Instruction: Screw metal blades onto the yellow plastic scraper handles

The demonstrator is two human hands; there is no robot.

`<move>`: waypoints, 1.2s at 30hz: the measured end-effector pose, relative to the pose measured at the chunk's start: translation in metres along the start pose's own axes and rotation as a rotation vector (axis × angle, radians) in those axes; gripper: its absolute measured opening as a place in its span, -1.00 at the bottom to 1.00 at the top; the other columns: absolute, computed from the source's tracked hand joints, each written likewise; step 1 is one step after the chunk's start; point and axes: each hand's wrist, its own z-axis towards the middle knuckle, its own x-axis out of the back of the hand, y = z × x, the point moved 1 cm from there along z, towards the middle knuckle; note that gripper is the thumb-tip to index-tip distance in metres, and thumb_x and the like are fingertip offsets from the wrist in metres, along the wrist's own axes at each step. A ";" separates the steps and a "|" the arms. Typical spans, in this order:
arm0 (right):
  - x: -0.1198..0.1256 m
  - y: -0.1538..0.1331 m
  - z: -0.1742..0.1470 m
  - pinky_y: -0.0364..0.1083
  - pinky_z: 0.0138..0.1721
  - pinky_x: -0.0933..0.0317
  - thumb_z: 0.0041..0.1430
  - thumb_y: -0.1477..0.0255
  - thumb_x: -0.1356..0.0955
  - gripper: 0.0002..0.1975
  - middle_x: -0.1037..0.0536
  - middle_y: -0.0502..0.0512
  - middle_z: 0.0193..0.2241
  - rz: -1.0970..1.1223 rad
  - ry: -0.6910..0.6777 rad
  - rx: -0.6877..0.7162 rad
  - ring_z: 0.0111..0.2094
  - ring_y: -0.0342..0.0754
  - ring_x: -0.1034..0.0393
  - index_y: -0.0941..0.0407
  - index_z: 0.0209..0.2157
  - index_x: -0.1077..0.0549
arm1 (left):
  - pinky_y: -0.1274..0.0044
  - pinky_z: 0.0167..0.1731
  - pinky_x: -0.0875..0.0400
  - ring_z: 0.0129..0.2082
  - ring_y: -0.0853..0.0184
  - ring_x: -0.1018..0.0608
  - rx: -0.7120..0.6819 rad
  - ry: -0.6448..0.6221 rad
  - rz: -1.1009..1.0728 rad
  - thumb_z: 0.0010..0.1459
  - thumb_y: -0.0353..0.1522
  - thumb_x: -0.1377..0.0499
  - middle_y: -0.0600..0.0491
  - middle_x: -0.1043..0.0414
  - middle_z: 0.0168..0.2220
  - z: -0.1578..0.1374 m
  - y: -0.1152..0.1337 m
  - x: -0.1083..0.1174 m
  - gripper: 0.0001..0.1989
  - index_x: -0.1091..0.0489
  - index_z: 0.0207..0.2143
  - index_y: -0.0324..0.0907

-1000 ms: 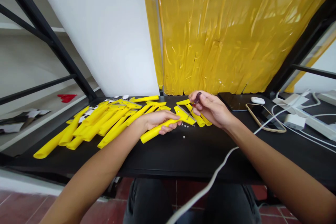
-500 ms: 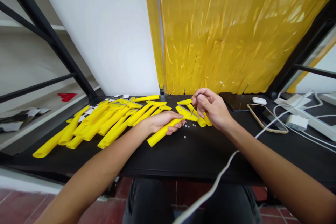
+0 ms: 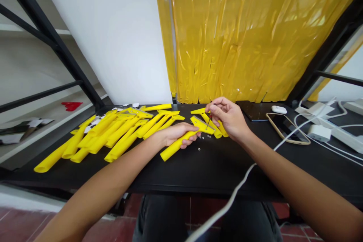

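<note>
Glossy amber plastic sheeting point(image 3: 241, 38) hangs behind a black tabletop point(image 3: 221, 174). Across its left side lies a heap of yellow tubular handles point(image 3: 113, 136); on a shelf beyond, black-and-white packaging point(image 3: 22, 131) has markings too small to read. Near the middle, the left hand point(image 3: 180, 133) is clamped around one yellow handle with a flat head point(image 3: 173, 149), while the right hand point(image 3: 229, 118) pinches a thin red-gripped screwdriver point(image 3: 208, 123), its shaft at that head. Small silvery rings point(image 3: 199, 149) lie on the tabletop nearby.

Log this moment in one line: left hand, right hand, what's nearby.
left hand: grips yellow tool | right hand: holds screwdriver, tip at the tool's head | nearby: small metal pieces, pile of yellow handles
</note>
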 end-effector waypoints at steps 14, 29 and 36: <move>0.002 0.000 -0.001 -0.19 -0.64 0.13 0.24 0.15 -0.45 -0.71 -0.51 0.05 -0.37 -0.004 -0.010 -0.002 -0.59 -0.27 -0.03 0.10 -0.24 -0.53 | 0.61 -0.73 -0.08 -0.69 0.53 -0.20 -0.052 -0.024 -0.041 0.20 -0.12 -0.26 0.19 -0.21 -0.49 0.005 -0.003 -0.001 -0.65 -0.36 -0.24 -0.23; 0.000 0.002 -0.002 -0.17 -0.61 0.13 0.34 0.06 -0.32 -0.64 -0.32 -0.05 -0.47 -0.010 -0.066 -0.005 -0.56 -0.22 -0.01 0.07 -0.18 -0.50 | 0.63 -0.74 -0.16 -0.70 0.53 -0.20 -0.051 -0.056 -0.009 0.23 -0.13 -0.24 0.18 -0.22 -0.51 0.009 -0.006 0.002 -0.67 -0.39 -0.24 -0.24; -0.001 0.001 -0.002 -0.19 -0.60 0.07 0.32 0.11 -0.37 -0.69 -0.47 -0.01 -0.42 -0.044 -0.093 0.011 -0.59 -0.27 -0.05 0.09 -0.26 -0.47 | 0.64 -0.79 -0.15 -0.71 0.51 -0.18 -0.049 -0.050 -0.009 0.25 -0.14 -0.21 0.20 -0.19 -0.55 0.010 -0.007 0.003 -0.70 -0.39 -0.26 -0.23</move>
